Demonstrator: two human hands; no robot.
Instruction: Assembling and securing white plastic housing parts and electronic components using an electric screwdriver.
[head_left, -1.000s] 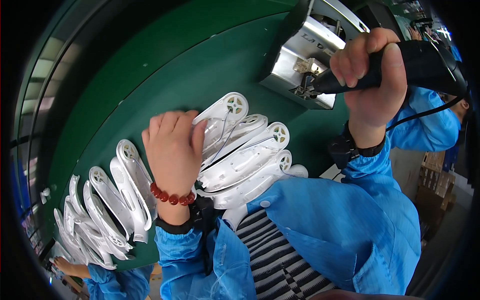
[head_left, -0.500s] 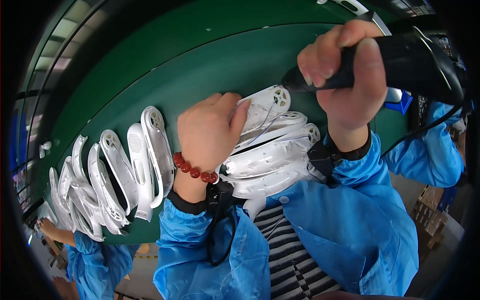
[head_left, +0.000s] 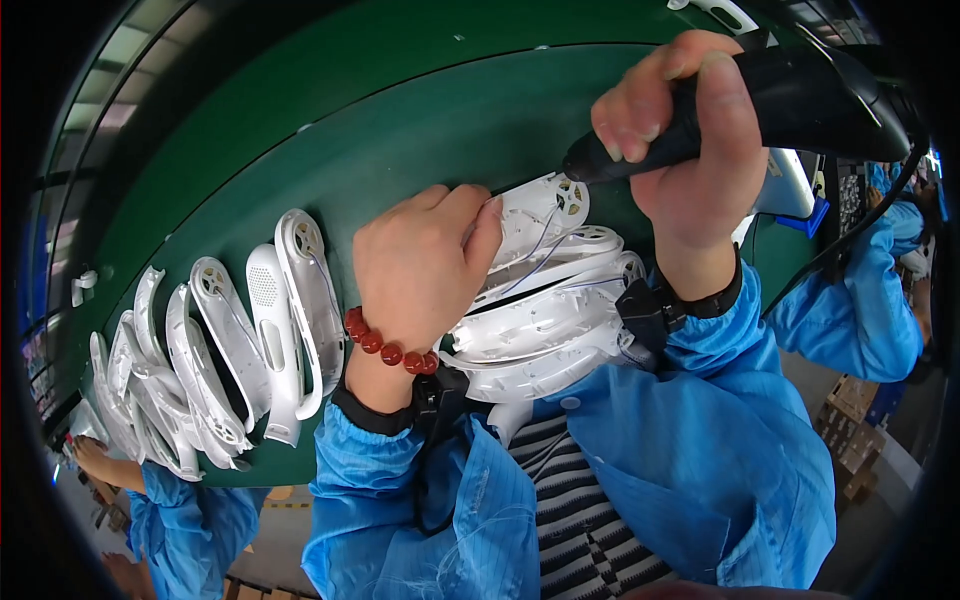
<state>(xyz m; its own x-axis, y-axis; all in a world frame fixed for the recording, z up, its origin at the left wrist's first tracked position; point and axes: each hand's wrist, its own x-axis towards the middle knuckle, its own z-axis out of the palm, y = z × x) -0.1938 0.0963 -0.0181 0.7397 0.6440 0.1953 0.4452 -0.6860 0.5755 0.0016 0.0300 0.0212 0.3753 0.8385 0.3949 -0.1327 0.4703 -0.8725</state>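
My right hand (head_left: 690, 140) is wrapped round a black electric screwdriver (head_left: 815, 100), held almost level. Its tip points left, at the far edge of a white plastic housing (head_left: 525, 212). Whether the bit touches the plastic I cannot tell. A round slotted part sits in the housing's right end, with a thin wire running from it. My left hand (head_left: 425, 255), with a red bead bracelet (head_left: 391, 354) at the wrist, presses the housing's left part, thumb on its edge. The fingertips are hidden. More white housings (head_left: 540, 325) lie stacked between it and my body.
On the green table (head_left: 400, 130), a row of white shells (head_left: 310, 300) stands to the left, one with a perforated patch (head_left: 265, 285). A blue tray (head_left: 805, 220) and the screwdriver's black cable (head_left: 850, 245) are at right. Co-workers' blue sleeves (head_left: 185, 525) show at both sides.
The view has shifted slightly. The screwdriver tip sits a little further left relative to the housing's round end. My left hand keeps its hold on the housing.
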